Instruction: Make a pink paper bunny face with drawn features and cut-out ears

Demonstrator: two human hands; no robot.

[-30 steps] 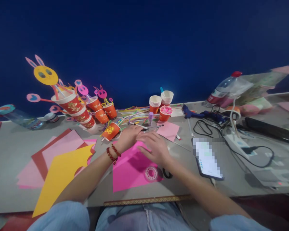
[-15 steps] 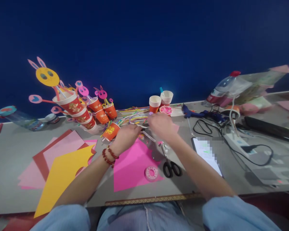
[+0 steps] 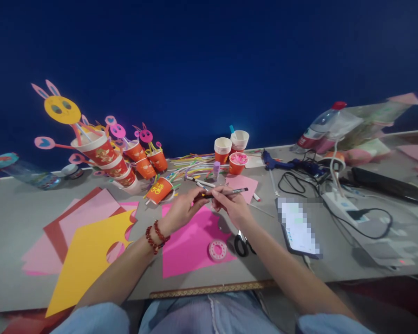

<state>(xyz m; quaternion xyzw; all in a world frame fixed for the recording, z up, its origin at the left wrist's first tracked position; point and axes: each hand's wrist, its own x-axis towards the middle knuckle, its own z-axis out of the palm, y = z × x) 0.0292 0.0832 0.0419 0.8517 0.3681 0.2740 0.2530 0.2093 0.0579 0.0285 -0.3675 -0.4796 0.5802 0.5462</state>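
A slim marker pen (image 3: 239, 190) with dark ends lies crosswise between my hands, above the top of the bright pink sheet (image 3: 184, 250). My left hand (image 3: 186, 208) pinches its dark left end. My right hand (image 3: 232, 206) is closed round its middle, with the printed right end sticking out past the fingers. Black-handled scissors (image 3: 241, 246) lie below my right wrist, partly hidden by it. A white tape ring (image 3: 218, 250) rests on the pink sheet. Just beyond the hands are a purple glue stick (image 3: 216, 171) and a light pink paper piece (image 3: 249, 185).
Stacked red cups with paper bunny faces (image 3: 102, 150) stand at left, beside a tipped orange cup (image 3: 159, 189). Yellow paper (image 3: 87, 250) covers other sheets. Straws (image 3: 195, 162) and paper cups (image 3: 223, 149) are at the back. A phone (image 3: 297, 227), cables and a power strip (image 3: 348, 213) lie right.
My hands have come together and nearer to me, the right one moving down from beside the cups. The pen now shows between them, and the glue stick is uncovered. The view shifted slightly.
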